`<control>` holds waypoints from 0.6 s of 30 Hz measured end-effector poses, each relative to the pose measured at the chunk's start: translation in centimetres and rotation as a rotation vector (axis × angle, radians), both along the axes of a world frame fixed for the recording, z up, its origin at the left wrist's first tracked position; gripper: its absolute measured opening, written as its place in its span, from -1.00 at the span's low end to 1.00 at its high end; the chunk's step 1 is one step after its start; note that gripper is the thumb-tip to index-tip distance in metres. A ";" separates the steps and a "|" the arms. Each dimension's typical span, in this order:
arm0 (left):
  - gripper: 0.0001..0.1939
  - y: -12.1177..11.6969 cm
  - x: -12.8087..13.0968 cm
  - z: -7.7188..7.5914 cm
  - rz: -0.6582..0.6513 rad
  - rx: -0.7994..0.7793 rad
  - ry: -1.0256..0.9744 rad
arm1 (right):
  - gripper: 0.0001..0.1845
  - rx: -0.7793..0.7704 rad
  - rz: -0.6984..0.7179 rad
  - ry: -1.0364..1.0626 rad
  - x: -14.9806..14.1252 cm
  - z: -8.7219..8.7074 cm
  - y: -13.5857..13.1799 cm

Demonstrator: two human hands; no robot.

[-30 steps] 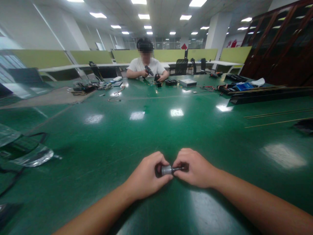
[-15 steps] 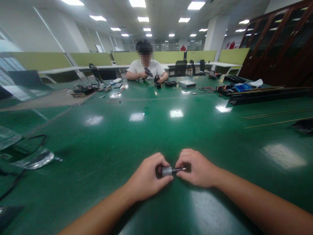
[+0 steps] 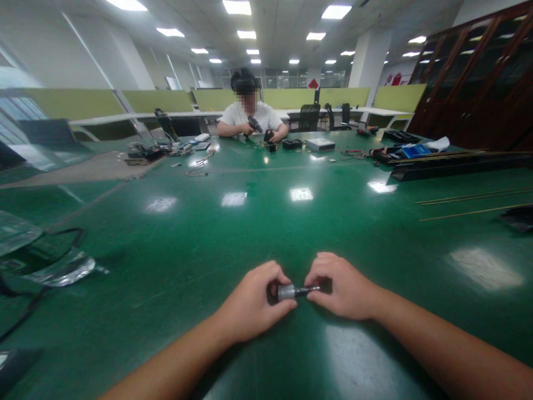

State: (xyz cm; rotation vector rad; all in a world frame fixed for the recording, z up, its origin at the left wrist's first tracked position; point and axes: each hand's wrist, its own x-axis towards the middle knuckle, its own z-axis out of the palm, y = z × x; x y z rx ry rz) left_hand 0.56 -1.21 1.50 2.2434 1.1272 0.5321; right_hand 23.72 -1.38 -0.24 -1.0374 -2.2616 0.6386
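Note:
My left hand (image 3: 254,300) is closed around a small silver metal cylinder (image 3: 285,291) with a thin dark rod (image 3: 306,290) on its right end. Thumb and fingers press the cylinder from near and far sides, and its left end is in the shadow of the palm. The rod has a shiny, ridged-looking tip and points right, lying about level. My right hand (image 3: 343,286) is curled at that tip, thumb and fingertips on either side of the rod. The exact kind of the piece is too small to tell. Both hands rest low over the green tabletop (image 3: 266,228).
Across the table a person (image 3: 250,116) holds a power drill (image 3: 255,124). A white box (image 3: 320,144) and black trays (image 3: 292,144) stand nearby. Thin brass rods (image 3: 470,195) and a long black channel (image 3: 449,166) lie right. A clear plastic container (image 3: 50,261) is at left.
My right hand has slid a little to the right along the rod, widening the gap between the hands and baring more of the rod. My left hand keeps its hold on the cylinder.

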 end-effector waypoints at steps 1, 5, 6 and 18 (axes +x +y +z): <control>-0.81 0.0 0.0 0.0 0.001 -0.002 -0.001 | -0.92 0.000 -0.002 0.000 0.0 0.0 0.0; -0.82 0.0 0.0 0.1 -0.006 0.000 -0.007 | -0.91 0.004 -0.002 0.000 0.2 0.1 0.0; -0.82 0.0 0.0 0.1 -0.005 -0.002 -0.007 | -0.91 0.004 -0.003 0.000 0.2 0.1 0.0; -0.81 0.1 0.1 0.1 -0.006 -0.005 -0.007 | -0.93 -0.009 -0.001 -0.031 0.6 0.3 0.2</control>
